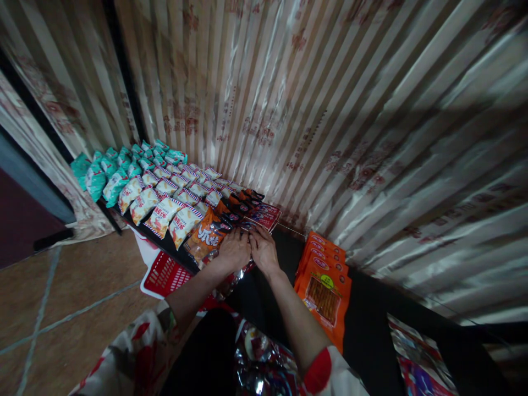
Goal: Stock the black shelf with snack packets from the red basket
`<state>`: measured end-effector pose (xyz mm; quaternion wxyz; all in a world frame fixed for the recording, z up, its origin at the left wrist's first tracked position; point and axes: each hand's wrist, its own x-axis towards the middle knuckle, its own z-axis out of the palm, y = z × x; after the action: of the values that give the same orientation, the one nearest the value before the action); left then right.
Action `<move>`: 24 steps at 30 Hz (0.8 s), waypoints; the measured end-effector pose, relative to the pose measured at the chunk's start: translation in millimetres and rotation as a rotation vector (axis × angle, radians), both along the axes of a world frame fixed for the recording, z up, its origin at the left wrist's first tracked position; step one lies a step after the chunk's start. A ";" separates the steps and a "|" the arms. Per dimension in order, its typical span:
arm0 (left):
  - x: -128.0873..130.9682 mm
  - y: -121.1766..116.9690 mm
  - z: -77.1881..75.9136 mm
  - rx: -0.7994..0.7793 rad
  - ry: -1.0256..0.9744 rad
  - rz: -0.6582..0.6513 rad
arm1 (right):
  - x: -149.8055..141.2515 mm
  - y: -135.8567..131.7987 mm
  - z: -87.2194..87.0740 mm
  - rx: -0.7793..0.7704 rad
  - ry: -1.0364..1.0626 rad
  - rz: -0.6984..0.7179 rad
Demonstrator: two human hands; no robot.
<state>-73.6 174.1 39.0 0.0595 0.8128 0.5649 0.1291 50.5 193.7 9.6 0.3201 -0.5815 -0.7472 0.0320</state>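
Side by side on the black shelf, my left hand and my right hand lie over shiny red snack packets. The fingers of both hands point away from me, look stretched out and press down flat on the packets. Much of these packets is covered by the hands. Just left of my left hand stands an orange and black snack bag, first of a row running back to the curtain. An orange bag with a clear window lies to the right, apart from my right hand.
White snack bags and teal bags fill the shelf's left end. A red basket sits below its front edge. Shiny packets are close to my body. More packets lie far right. A striped curtain hangs behind.
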 end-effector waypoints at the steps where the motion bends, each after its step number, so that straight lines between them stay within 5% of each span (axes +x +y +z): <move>1: 0.1 0.0 0.6 0.000 0.002 0.001 | 0.0 -0.8 0.8 -0.001 0.009 0.001; 24: 3.0 2.8 4.0 -0.074 0.001 0.053 | 2.8 -3.0 -4.9 0.024 0.084 0.018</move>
<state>-70.6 176.9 43.0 0.0857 0.7950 0.5905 0.1095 53.3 190.7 4.7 0.3577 -0.5689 -0.7388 0.0504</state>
